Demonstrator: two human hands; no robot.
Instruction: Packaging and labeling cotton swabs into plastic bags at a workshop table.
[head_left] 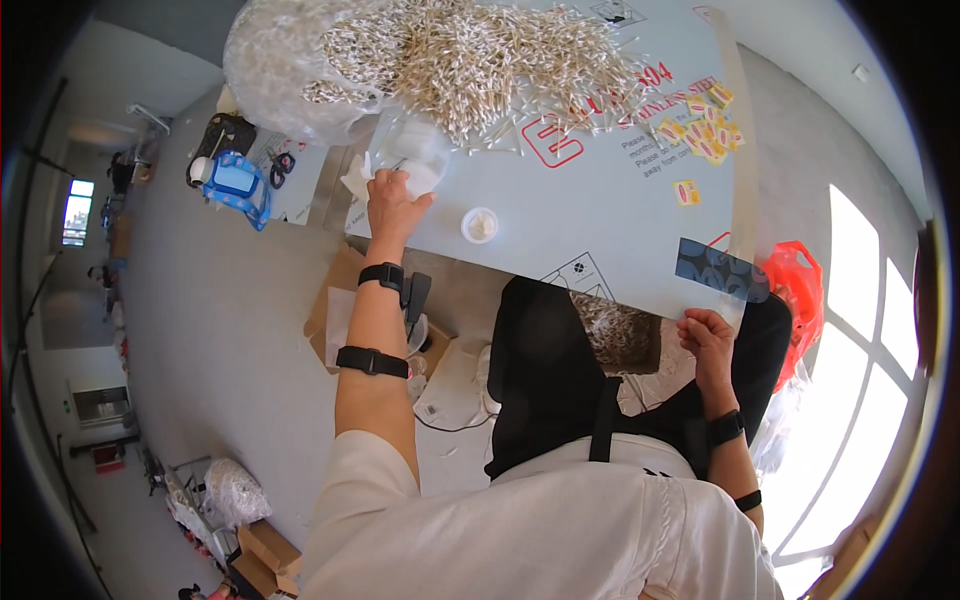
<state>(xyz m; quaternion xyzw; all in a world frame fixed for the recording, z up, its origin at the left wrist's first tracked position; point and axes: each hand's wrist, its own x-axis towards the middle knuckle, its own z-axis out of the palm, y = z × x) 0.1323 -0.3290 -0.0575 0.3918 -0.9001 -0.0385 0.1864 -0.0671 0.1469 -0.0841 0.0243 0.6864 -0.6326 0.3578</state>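
Observation:
My left hand reaches over the near left part of the table, its fingers and thumb bent round the near edge of a translucent white plastic container. To its right a small round white tub stands upright with white pieces inside. Just off the table's near right edge my right hand is closed, thumb against fingers; what it pinches, if anything, does not show. A big heap of cotton swabs covers the far part of the table. Small yellow-and-white cards lie to the right, one apart from the others.
A clear plastic bag bulges at the far left. Beyond it are a blue-wrapped jug and scissors. A dark patterned strip lies at the near right corner. Below are a swab-filled box and a red bag.

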